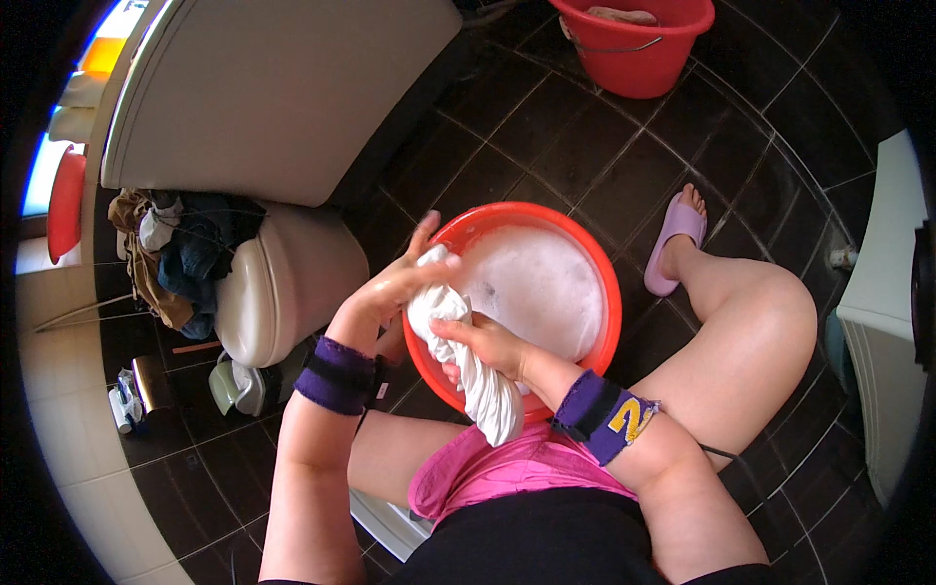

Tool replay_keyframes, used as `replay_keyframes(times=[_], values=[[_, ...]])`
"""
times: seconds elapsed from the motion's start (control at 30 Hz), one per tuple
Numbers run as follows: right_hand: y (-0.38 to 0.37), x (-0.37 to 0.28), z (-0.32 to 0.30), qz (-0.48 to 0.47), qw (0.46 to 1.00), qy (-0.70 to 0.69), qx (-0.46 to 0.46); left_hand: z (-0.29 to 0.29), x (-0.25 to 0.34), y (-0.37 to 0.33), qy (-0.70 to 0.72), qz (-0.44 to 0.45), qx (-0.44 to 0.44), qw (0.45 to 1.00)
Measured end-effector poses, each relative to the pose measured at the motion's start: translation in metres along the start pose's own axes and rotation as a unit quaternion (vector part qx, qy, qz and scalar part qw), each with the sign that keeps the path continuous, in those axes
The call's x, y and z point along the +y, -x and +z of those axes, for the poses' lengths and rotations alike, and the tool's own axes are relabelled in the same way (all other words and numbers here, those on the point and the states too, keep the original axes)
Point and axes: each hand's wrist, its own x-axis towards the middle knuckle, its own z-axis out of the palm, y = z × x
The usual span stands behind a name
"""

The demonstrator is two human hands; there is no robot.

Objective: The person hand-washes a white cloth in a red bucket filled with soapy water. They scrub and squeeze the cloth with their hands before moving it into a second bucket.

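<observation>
Here, twisted cloth (492, 395) (creased), round basin (612, 302), frothy suds (546, 283)

Floor (524, 138): dark tile, pale joints. Left wall (60, 390): light tile. White toilet (255, 300) on floor; bright light, upper left.

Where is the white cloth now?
Near the head view's centre, the white cloth is in the right hand, touching the left hand, over the left side of the red basin.

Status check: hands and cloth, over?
Right hand gripping twisted white cloth. Left hand open at its upper end. Cloth above red basin, suds inside. No visible obstruction.
</observation>
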Motion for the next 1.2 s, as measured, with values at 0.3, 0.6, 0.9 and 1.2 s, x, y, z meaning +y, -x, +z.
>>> replay_keyframes(times=[0.3, 0.6, 0.9, 1.2], values=[[0.007, 0.006, 0.015, 0.009, 0.938, -0.328, -0.114, 0.041, -0.054, -0.012, 0.507, 0.236, -0.220, 0.799], [0.010, -0.016, 0.031, -0.008, 0.902, -0.424, -0.081, 0.040, -0.048, 0.010, 0.510, 0.253, -0.131, 0.812], [0.011, -0.020, 0.039, 0.085, 0.982, -0.168, -0.023, 0.027, 0.012, 0.038, 0.336, 0.014, -0.019, 0.942], [-0.001, -0.002, 0.035, -0.088, 0.988, 0.050, 0.120, 0.053, 0.025, 0.022, -0.085, 0.008, 0.181, 0.980]])
